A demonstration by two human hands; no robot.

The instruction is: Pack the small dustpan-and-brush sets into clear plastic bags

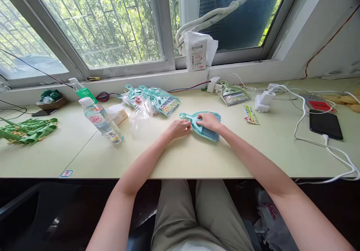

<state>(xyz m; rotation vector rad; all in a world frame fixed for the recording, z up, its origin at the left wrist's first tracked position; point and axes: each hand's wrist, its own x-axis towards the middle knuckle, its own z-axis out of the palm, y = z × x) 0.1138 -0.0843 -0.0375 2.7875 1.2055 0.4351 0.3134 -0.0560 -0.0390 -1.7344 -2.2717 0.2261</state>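
A teal dustpan and brush set lies on the pale table in the middle, its handle pointing left and its blue bristles to the right. My left hand is closed at the handle end, fingers pressed against its near side. Over the body of the set, my right hand has its fingertips bent together on the teal plastic. Several wrapped teal sets lie behind to the left, beside a clear plastic bag. A green wrapped set rests behind to the right, and a yellow-green label card lies nearer.
Two bottles, one clear and one green-labelled, stand tilted in view at left. Green bundles lie far left. At right are a charger, white cables and a black phone. A white box stands on the sill.
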